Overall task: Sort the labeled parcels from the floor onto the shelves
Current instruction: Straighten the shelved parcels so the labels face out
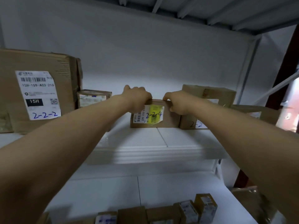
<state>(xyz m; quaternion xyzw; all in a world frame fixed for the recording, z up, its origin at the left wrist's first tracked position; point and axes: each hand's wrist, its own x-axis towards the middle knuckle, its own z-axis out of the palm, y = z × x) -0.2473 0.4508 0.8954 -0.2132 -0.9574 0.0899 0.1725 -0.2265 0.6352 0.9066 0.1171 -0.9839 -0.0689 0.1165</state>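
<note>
A small brown parcel [168,118] with a white and yellow label marked 2-2-4 stands on the white upper shelf [182,139], in the middle of the view. My left hand [137,96] grips its top left corner, fingers curled over the top edge. My right hand [177,103] grips its top right corner the same way. Both arms reach forward over the shelf's front edge. The parcel's right side touches another brown box [187,122] marked with a partly hidden 2-2.
A large box [37,92] labeled 2-2-2 stands at the left, with a small box [93,97] behind it. More boxes [210,94] sit at the back right. Several small parcels [186,210] line the lower shelf. A dark red post [284,65] rises at right.
</note>
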